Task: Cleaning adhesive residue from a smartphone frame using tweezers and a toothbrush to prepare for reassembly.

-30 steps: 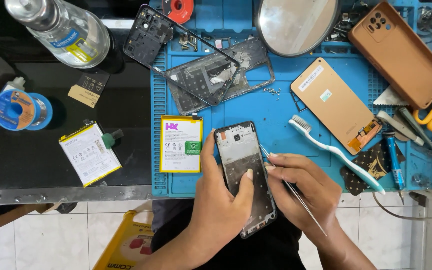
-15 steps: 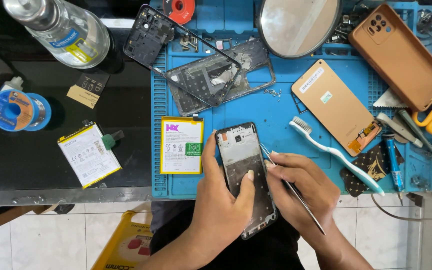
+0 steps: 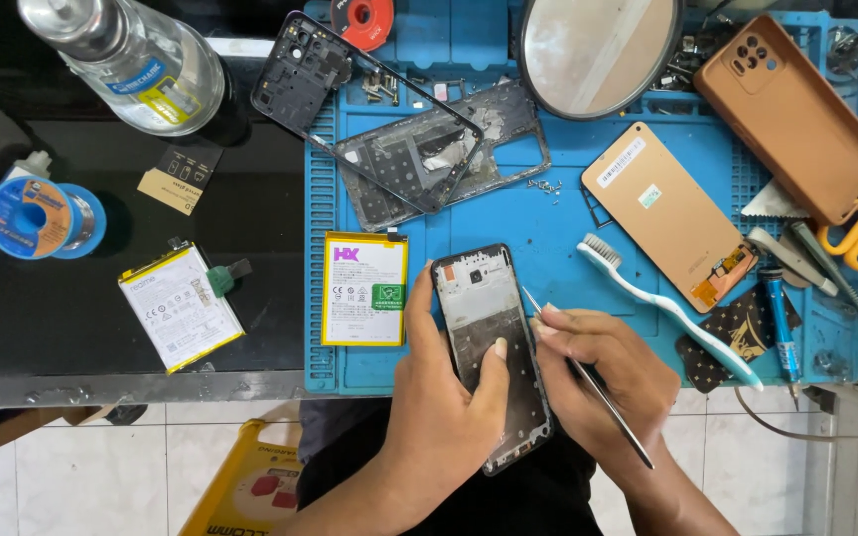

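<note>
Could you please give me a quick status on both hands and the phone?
Left hand grips opened phone. Right hand holds tweezers, tip at its edge. Nothing blocking.

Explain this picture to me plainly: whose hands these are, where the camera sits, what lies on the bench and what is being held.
The camera is worn on a person's head and looks down at their own bare hands. The left hand has its grip around an opened phone frame. The right hand holds thin metal tweezers, tip at the frame's edge. Beneath lies a blue work mat. On it: a yellow-edged battery, a stripped phone chassis, a gold back cover, a toothbrush and a round mirror. On the dark bench to the left lie a second battery, a blue solder spool and a bottle.
</note>
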